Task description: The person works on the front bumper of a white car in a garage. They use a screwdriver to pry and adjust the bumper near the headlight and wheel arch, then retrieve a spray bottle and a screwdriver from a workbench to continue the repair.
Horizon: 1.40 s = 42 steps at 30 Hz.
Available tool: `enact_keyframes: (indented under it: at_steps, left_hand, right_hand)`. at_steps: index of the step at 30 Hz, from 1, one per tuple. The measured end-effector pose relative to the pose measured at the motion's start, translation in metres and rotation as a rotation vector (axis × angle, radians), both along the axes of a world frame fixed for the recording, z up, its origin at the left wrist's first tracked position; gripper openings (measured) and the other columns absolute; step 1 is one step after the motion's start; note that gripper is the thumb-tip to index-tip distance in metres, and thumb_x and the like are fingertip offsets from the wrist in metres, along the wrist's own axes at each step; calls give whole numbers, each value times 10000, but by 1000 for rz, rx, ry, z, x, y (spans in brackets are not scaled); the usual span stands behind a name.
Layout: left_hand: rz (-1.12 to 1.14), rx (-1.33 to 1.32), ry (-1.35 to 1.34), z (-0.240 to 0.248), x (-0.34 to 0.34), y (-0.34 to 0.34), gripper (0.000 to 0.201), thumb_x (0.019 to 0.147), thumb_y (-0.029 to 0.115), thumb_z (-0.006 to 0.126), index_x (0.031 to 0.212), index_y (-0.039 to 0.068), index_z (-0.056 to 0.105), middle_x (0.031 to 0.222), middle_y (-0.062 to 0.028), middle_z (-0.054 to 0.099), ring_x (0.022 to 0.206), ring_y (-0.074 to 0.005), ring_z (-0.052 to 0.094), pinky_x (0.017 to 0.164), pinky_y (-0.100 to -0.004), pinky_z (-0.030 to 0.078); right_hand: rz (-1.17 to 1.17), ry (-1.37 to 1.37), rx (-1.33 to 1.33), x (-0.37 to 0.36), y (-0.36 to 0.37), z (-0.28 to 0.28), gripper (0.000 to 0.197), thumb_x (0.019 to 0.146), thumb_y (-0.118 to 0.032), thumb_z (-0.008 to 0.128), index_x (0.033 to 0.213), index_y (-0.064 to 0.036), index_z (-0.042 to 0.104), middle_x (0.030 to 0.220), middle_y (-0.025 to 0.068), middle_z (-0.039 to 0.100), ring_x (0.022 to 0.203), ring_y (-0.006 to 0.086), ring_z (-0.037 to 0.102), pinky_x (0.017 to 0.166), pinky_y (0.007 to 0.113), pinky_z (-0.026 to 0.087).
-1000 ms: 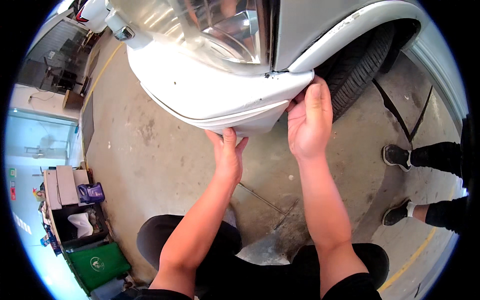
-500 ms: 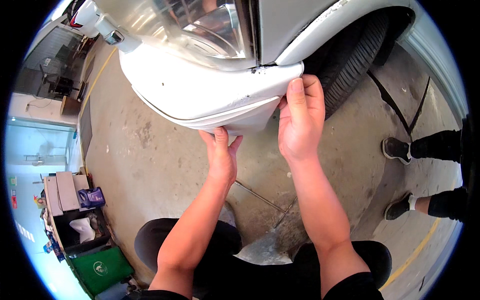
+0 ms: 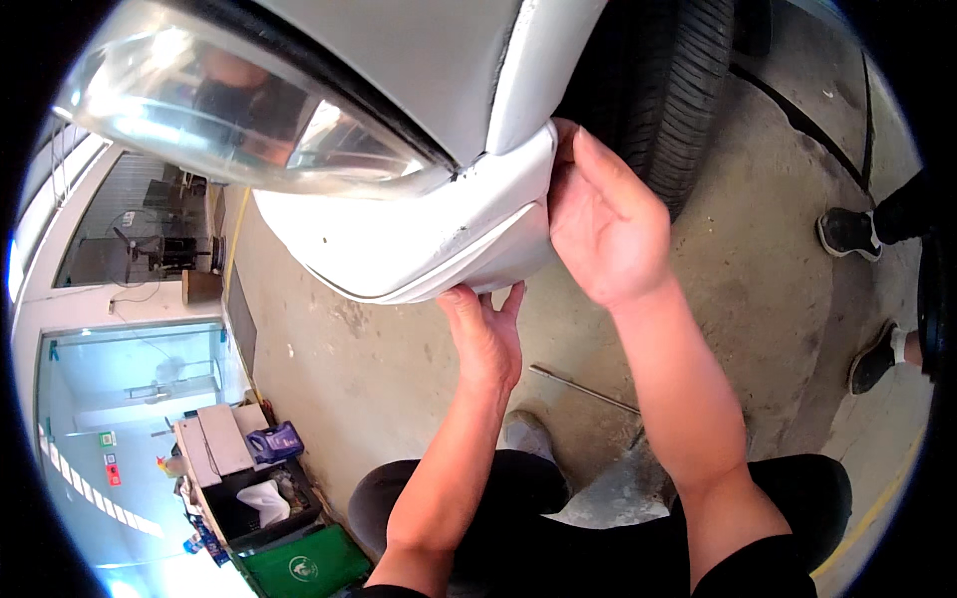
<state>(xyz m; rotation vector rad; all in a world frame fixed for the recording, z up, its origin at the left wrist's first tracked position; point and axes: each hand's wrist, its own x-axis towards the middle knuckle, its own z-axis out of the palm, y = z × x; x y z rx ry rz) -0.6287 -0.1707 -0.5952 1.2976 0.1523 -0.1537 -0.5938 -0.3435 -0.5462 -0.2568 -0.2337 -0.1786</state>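
Note:
A white car bumper (image 3: 399,239) hangs at its corner below the headlight (image 3: 349,140) and the fender (image 3: 573,30). Scuffs and small chips mark its paint. From below, my left hand (image 3: 485,334) grips the lower edge, its fingertips partly hidden by the bumper. My right hand (image 3: 623,234) is at the bumper's end by the wheel arch. Its fingers curl around that edge with their tips out of sight, and the thumb stands away from the outer face. Just behind this hand is the black tyre (image 3: 688,110).
A long metal rod tool (image 3: 583,389) lies on the concrete floor below my hands. To the left stands a cart (image 3: 274,538) with a purple jug (image 3: 274,442). Another person's shoes (image 3: 847,234) are at the right. A glass door (image 3: 130,369) is farther left.
The view has shifted, so the headlight and fender fill more of the top. My right thumb has lifted off the bumper's face and the palm has turned into view. My left hand stays underneath.

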Motion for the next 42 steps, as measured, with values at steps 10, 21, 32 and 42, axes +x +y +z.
enact_keyframes:
  at_steps: [10, 21, 32, 42]
  left_hand:
    - [32, 13, 6, -2, -4, 0, 1254, 759, 868, 556, 1628, 231, -85, 1698, -71, -90, 1570, -337, -27, 1217, -665, 191]
    - [8, 36, 15, -3, -6, 5, 1243, 785, 858, 542, 1626, 214, -108, 1694, -84, -105, 1567, -355, -44, 1214, -656, 210]
    - [-10, 31, 13, 0, -5, 5, 1235, 793, 851, 546, 1627, 208, -101, 1694, -90, -85, 1568, -342, -14, 1219, -648, 205]
    - [-25, 23, 11, 3, -3, 0, 1248, 777, 858, 558, 1632, 193, -62, 1694, -112, -26, 1565, -346, 18, 1219, -647, 197]
  right_hand:
    - [455, -73, 61, 20, -30, -13, 401, 1024, -266, 559, 1342, -25, 595, 1321, 95, 641, 1226, 229, 578, 1112, 411, 406]
    - [510, -78, 133, 17, -30, -16, 375, 1006, -285, 617, 1280, -29, 620, 1248, 90, 663, 1197, 240, 582, 1116, 424, 404]
    - [425, -82, 63, 16, -29, -14, 366, 1018, -259, 628, 1283, -8, 617, 1246, 99, 665, 1198, 223, 585, 1112, 401, 414]
    - [262, -11, -7, 9, -23, -1, 398, 1019, -264, 636, 1302, 14, 608, 1253, 104, 667, 1205, 210, 581, 1114, 390, 411]
